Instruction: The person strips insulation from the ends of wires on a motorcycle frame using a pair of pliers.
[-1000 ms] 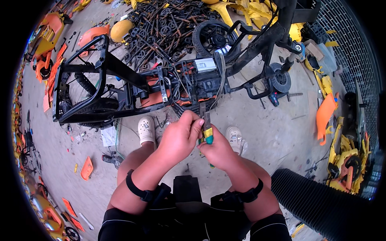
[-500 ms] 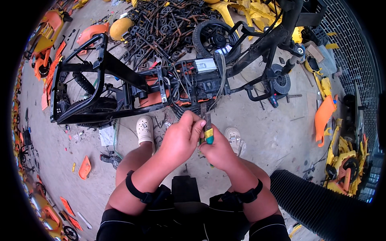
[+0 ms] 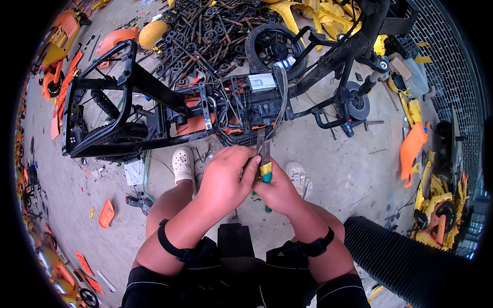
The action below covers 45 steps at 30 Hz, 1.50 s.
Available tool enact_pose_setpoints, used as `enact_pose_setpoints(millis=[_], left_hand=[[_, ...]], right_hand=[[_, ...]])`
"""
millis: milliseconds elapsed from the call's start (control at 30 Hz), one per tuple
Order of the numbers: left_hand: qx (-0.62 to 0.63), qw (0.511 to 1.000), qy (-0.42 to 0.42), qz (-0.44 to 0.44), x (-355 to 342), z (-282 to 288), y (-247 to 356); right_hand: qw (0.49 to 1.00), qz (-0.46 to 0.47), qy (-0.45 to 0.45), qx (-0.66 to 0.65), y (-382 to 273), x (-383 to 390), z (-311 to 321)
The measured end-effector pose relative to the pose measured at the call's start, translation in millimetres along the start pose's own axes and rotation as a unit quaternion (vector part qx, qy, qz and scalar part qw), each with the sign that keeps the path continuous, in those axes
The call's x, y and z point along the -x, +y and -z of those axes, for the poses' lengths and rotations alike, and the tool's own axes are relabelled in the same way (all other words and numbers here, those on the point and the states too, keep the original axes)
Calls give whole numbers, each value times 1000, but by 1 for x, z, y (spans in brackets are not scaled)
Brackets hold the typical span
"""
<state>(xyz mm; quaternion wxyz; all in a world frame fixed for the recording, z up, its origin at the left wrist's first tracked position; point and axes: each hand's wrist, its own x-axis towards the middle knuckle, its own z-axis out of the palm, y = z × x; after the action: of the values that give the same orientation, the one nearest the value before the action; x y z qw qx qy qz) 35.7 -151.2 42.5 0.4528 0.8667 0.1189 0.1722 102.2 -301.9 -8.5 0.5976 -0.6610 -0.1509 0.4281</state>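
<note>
My right hand [image 3: 280, 192] is closed round a metal hand tool with green-and-yellow grips [image 3: 266, 172], its jaws pointing up at the frame. My left hand [image 3: 228, 179] is curled beside it, thumb near the tool; what lies inside its fingers is hidden. Both hands are just below the middle of a stripped black scooter frame [image 3: 154, 145], where dark cables [image 3: 231, 137] are bundled. A silver box [image 3: 262, 82] sits on the deck among wiring.
Rusty metal parts [image 3: 200, 38] are heaped behind the frame. Yellow body panels [image 3: 285, 13] and orange panels [image 3: 413, 151] lie around. A tyre [image 3: 251, 49], a grinder-like tool [image 3: 136, 204], a black ribbed object [image 3: 395, 259] and my shoes [image 3: 182, 167] are on the concrete floor.
My left hand has shifted slightly down and left, its fingers lying flatter beside the tool. My right hand still grips the tool; the whole view has drifted slightly.
</note>
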Motion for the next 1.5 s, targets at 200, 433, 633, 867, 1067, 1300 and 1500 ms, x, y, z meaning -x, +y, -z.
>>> enact_pose_setpoints(millis=[200, 433, 633, 867, 1067, 1300, 1500], left_hand=[[3, 1000, 21, -20, 2, 2, 1], [-2, 998, 32, -49, 4, 3, 1], [-5, 997, 45, -58, 4, 2, 3], [-2, 996, 51, -68, 2, 1, 6], [-8, 996, 49, -71, 2, 0, 4], [-9, 996, 57, -68, 3, -2, 4], [-22, 999, 27, -38, 5, 0, 2]], right_hand=[[999, 45, 3, 13, -2, 1, -2], [993, 43, 46, 105, -5, 3, -3], [987, 64, 71, 130, -11, 5, -6], [989, 61, 67, 116, -13, 5, -3], [987, 75, 70, 124, -13, 5, -2], [990, 62, 59, 113, -15, 5, -2], [990, 61, 58, 111, -14, 5, -3]])
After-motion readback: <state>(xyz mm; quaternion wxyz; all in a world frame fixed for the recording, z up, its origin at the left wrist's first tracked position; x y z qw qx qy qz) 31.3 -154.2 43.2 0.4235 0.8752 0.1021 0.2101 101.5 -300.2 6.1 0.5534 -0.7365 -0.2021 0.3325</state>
